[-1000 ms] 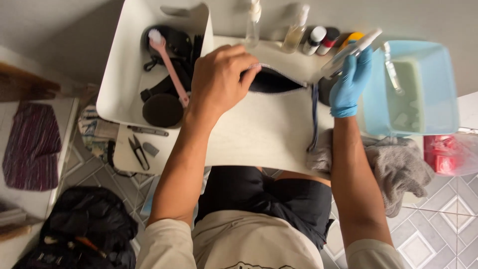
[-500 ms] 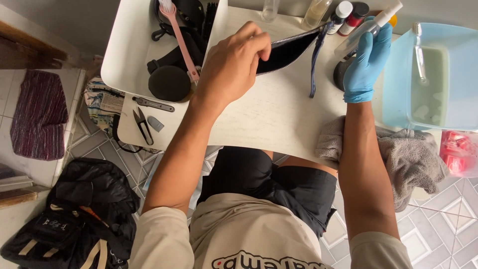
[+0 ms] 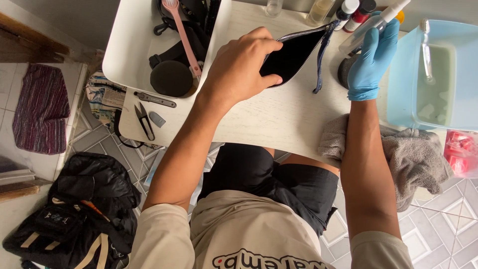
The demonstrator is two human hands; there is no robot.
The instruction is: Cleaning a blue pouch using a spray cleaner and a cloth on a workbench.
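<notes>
Head | left hand (image 3: pixel 241 67) clamps black zippered pouch (image 3: pixel 294 52) | gloved right hand (image 3: pixel 371 57) grips clear spray bottle (image 3: pixel 373 25)

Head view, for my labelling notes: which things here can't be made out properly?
- Inside of the black zip pouch: dark, and partly covered by the left hand.
- Spray bottle in the gloved right hand: its lower part is hidden by the fingers.
- Small bottles at the top edge: cut off by the frame.
- Dark round thing behind the right hand: mostly hidden.
</notes>
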